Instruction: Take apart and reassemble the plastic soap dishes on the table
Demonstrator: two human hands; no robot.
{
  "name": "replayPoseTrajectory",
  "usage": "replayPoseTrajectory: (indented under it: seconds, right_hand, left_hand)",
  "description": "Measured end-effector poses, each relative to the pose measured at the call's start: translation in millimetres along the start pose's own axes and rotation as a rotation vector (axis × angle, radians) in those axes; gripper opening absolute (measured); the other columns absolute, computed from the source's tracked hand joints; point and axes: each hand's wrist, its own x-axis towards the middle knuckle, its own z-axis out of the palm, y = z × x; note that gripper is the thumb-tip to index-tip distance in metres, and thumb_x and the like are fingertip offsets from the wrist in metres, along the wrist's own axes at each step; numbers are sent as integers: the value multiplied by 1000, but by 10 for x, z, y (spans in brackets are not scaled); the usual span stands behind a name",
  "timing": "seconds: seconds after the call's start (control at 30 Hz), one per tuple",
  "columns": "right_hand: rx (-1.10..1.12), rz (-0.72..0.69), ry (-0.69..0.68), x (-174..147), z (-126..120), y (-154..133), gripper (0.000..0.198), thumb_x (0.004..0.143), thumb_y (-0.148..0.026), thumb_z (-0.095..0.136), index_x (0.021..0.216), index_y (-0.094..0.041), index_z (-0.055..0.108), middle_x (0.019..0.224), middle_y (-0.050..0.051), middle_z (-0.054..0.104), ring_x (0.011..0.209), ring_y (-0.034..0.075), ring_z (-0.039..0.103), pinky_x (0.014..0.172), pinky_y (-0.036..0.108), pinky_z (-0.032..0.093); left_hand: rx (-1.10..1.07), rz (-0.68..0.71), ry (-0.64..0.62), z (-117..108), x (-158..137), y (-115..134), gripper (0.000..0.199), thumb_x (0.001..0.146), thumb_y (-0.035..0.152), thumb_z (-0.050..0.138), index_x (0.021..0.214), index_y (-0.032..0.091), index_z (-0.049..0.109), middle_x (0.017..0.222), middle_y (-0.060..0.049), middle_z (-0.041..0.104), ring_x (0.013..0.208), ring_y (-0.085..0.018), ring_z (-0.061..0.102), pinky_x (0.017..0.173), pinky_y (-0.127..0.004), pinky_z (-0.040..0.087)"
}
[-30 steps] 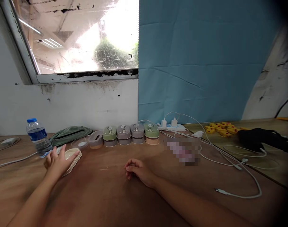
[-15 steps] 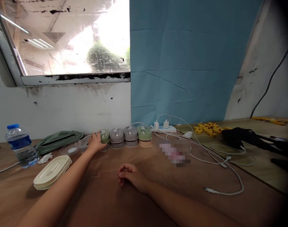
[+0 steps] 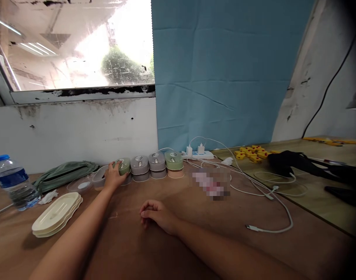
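Note:
My left hand [image 3: 114, 175] reaches to the back of the table, its fingers wrapped over a green-lidded lunch box [image 3: 123, 165] at the left end of a row. Part of that box is hidden behind the hand. Beside it, to the left, stands a grey, lidless-looking container [image 3: 99, 177]. Right of the held box come two grey lunch boxes [image 3: 139, 167] [image 3: 157, 165] and one with a green lid and tan base [image 3: 174, 165]. My right hand [image 3: 156, 214] rests on the table in front, loosely curled with nothing visible in it.
Stacked cream trays [image 3: 56, 214] lie at left, near a water bottle [image 3: 16, 182], a crumpled tissue [image 3: 48, 197], a clear lid [image 3: 81, 184] and a green pouch [image 3: 67, 177]. White cables [image 3: 268, 230] trail from a power strip [image 3: 205, 155] at right, near yellow pieces [image 3: 250, 153] and a black strap [image 3: 294, 161].
The view has shifted slightly, so everything sits a little further left in the picture. My left hand stays at the green-lidded lunch box; my right hand keeps its curled pose.

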Motion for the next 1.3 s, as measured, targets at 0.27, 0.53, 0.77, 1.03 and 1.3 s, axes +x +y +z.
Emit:
replayPoseTrajectory:
  seconds: [0.27,0.53,0.77,1.03,1.3]
  right_hand:
    - [-109,-76,134,-13,-15,-18,10,60,-23,60,65,-17,52,52,-5,57,45,8,49,47,22,37]
    - [-210,-155,258,18,-112,-34,8,61,-12,55,64,-19,51,49,-7,51,45,8,46,45,20,32]
    - [-198,-143,259,46,-115,-23,7,61,-14,54,64,-18,51,51,-7,51,43,7,46,44,20,34]
    - [-114,-237,406,62,-184,-11,25,61,-26,63,81,-21,50,83,-1,54,68,12,51,63,25,41]
    - [74,-201,99,-23,-214,-19,46,57,-34,70,97,-20,52,90,3,61,84,19,56,77,31,41]
  left_hand:
    - [-63,120,121,1,-28,-71,55,70,41,56,119,17,48,120,-13,41,114,-25,42,96,-35,32]
    - [-46,194,136,-169,-104,-214,50,71,37,56,118,20,49,122,-11,41,115,-24,41,99,-35,31]
    - [-367,113,250,-671,-471,-377,51,69,42,59,114,23,50,126,-6,41,117,-23,41,100,-34,34]
    - [-1314,-138,-162,-590,-1121,-195,63,63,37,68,119,20,44,118,-9,55,107,-25,53,92,-36,43]
    - [-1538,125,-656,-648,-1301,-96,55,60,25,72,112,26,53,131,-7,41,116,-28,44,95,-39,38]
